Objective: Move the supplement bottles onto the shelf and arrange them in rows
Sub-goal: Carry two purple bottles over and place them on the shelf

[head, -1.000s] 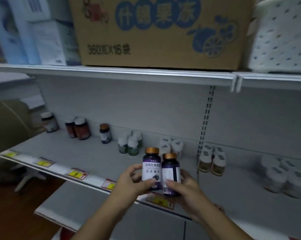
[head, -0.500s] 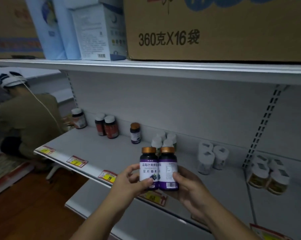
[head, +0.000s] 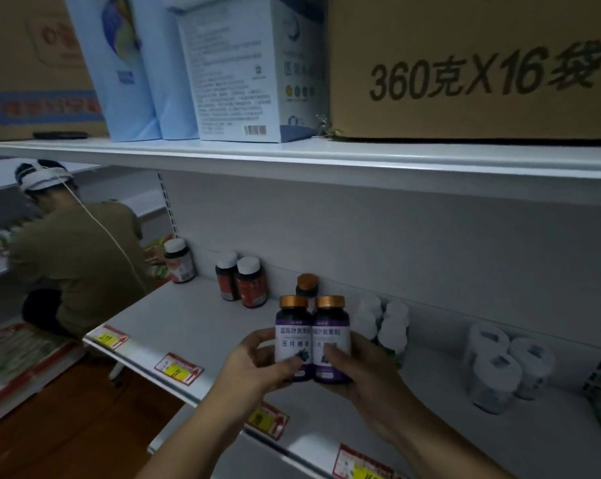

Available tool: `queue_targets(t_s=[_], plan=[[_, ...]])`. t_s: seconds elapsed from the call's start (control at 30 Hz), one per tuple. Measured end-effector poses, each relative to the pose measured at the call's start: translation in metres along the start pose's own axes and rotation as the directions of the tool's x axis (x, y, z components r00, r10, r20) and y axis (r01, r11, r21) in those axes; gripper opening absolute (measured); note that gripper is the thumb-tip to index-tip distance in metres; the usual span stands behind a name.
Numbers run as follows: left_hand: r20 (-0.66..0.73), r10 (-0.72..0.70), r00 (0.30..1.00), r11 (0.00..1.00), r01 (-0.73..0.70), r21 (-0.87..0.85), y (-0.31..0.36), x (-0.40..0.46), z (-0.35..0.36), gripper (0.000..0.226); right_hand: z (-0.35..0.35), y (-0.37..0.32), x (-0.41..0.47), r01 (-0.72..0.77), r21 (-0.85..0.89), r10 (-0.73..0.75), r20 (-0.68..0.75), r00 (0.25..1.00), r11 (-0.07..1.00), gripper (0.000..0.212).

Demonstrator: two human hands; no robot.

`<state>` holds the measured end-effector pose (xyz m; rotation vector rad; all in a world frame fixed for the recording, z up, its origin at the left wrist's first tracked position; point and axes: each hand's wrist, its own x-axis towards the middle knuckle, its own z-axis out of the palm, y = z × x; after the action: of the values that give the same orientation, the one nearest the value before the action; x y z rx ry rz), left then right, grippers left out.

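Observation:
Two purple supplement bottles with gold caps are held upright side by side above the white shelf [head: 202,323]. My left hand [head: 257,364] grips the left purple bottle [head: 293,337] and my right hand [head: 368,371] grips the right purple bottle [head: 331,337]. A third gold-capped bottle [head: 307,284] stands on the shelf just behind them, mostly hidden. Two red bottles [head: 247,283] with white caps stand further left at the back, and another brown bottle [head: 179,261] stands at the shelf's left end.
Green bottles with white caps [head: 385,326] and clear white-capped bottles [head: 506,368] stand at the back right. Yellow price tags [head: 178,368] line the shelf's front edge. The shelf above holds blue-white boxes [head: 233,67] and a cardboard box [head: 475,67]. A crouching person [head: 78,257] works at left.
The view has swung left and the shelf looks nearer. Both hands still hold the two purple bottles together, now in front of the lone gold-capped bottle.

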<state>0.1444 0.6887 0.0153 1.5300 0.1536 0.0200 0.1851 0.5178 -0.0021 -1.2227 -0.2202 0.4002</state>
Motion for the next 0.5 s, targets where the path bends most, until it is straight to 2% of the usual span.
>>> queue_targets(t_s=[0.17,0.27,0.4,0.5], plan=[[0.041,0.001,0.999,0.999,-0.003,0.05,-0.008,0.037,-0.054,0.056,0.031,0.025,0.039,0.021,-0.075,-0.028,-0.093,0.995,0.997,0.047],[0.072,-0.062,0.996,0.995,0.055,0.087,-0.021,0.061,-0.088,0.061,0.054,0.051,0.062,-0.024,-0.149,-0.004,-0.185,0.983,0.989,0.055],[0.152,-0.136,0.979,0.973,0.103,0.205,-0.047,0.104,-0.111,0.054,0.065,0.069,0.085,-0.046,-0.394,-0.097,-0.336,0.937,0.918,0.029],[0.203,-0.096,0.975,0.944,0.024,0.328,-0.058,0.128,-0.101,0.047,0.055,0.076,0.093,-0.068,-0.591,-0.237,-0.424,0.874,0.804,0.027]])
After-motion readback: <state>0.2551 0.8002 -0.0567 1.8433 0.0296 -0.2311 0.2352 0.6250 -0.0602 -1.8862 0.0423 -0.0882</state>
